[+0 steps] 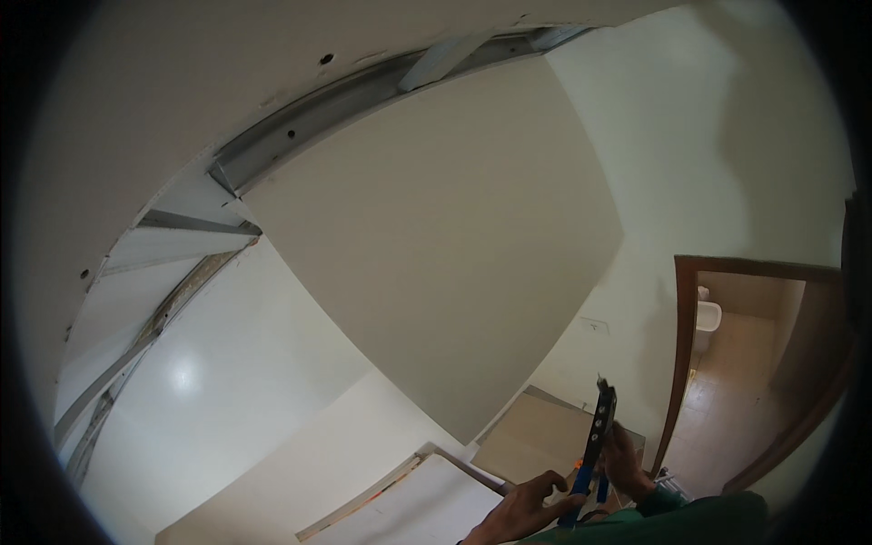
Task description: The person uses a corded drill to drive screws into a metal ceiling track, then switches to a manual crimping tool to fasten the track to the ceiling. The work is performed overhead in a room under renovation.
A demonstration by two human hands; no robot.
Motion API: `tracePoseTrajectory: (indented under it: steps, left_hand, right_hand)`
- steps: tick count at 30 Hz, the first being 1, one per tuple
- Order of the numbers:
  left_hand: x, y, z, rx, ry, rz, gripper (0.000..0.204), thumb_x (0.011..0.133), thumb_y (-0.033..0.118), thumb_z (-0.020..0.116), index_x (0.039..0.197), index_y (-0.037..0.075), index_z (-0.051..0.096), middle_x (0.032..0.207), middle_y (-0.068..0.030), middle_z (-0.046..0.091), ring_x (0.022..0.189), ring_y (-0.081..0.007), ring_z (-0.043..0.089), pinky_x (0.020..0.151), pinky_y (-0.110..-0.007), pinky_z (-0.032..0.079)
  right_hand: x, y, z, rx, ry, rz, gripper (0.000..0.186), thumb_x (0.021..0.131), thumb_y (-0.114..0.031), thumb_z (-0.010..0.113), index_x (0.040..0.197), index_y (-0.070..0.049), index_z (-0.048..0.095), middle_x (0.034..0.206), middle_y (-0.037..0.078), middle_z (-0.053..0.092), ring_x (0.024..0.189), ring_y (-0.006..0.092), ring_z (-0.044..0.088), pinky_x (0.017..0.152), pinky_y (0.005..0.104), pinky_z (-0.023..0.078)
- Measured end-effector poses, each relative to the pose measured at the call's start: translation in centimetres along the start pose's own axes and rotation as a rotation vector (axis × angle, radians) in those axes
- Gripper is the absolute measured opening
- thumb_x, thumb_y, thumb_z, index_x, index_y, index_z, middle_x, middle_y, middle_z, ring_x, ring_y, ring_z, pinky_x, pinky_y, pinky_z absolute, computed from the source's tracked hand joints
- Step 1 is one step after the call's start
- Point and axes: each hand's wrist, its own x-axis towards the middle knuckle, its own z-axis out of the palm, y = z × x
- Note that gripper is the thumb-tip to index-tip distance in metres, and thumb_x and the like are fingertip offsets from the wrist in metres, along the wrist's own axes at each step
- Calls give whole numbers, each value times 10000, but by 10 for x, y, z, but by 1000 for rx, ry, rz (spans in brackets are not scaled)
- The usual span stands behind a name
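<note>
A hand riveter [595, 436] with a black body, round silver fittings and blue handles is held upright low in the view, its thin metal tip pointing up. My right hand [625, 461] wraps around it from the right side, just below the head. At its lower end, my left hand [525, 510] grips a blue handle, the fingers bent and a fingertip pressed on it. A small orange part shows between the handles. Part of the tool's lower end is hidden by my hands and green sleeve [708, 518].
Overhead, a board edge [182, 109] with screw holes borders an opening with metal channel framing [309, 123]. A large beige panel [436, 245] lies beyond. At right a brown door frame [688, 354] opens onto a tiled room with a white basin [708, 316]. Below stand a white board [418, 509] and a brownish board [522, 440].
</note>
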Motion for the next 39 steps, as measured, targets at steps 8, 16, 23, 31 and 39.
tracePoseTrajectory:
  steps: [8, 16, 23, 31, 39]
  left_hand:
    - [0, 45, -52, 116, 243, 330, 354, 1041, 351, 689, 1067, -1, 664, 846, -212, 652, 750, -323, 630, 721, -446, 499]
    - [-42, 106, -170, -102, 367, 442, 282, 1013, 154, 697, 1173, -77, 720, 1062, -121, 759, 935, -219, 673, 833, -298, 518]
    - [-54, 211, -212, 392, 737, 626, 524, 956, 537, 755, 859, 25, 705, 782, -25, 591, 680, -140, 506, 640, -339, 389]
    - [-46, 259, -234, 1366, 1046, 531, 677, 934, 661, 732, 741, 30, 582, 734, -63, 450, 568, -178, 460, 525, -381, 351]
    - [-37, 275, -248, 1461, 1204, 423, 679, 965, 652, 704, 713, 35, 572, 711, -64, 448, 557, -171, 445, 528, -377, 326]
  right_hand:
    - [10, -100, 12, 35, -77, -225, 243, 1133, -329, 487, 1186, -91, 478, 851, -9, 494, 713, 84, 508, 633, 287, 488]
    - [0, -202, 70, 563, -516, -468, 264, 1149, -338, 485, 1297, -120, 470, 891, 7, 506, 678, 115, 562, 618, 321, 537]
    - [32, -288, 118, 662, -473, -715, 396, 1127, -472, 522, 906, -173, 385, 718, -54, 388, 524, 57, 399, 459, 241, 397]
    - [77, -324, 137, 715, -545, -749, 377, 1092, -509, 579, 988, -174, 441, 620, -81, 426, 462, 23, 456, 419, 211, 418]
    - [109, -341, 149, 765, -655, -756, 448, 1089, -517, 572, 1104, -75, 504, 658, -54, 437, 489, 17, 439, 421, 204, 376]
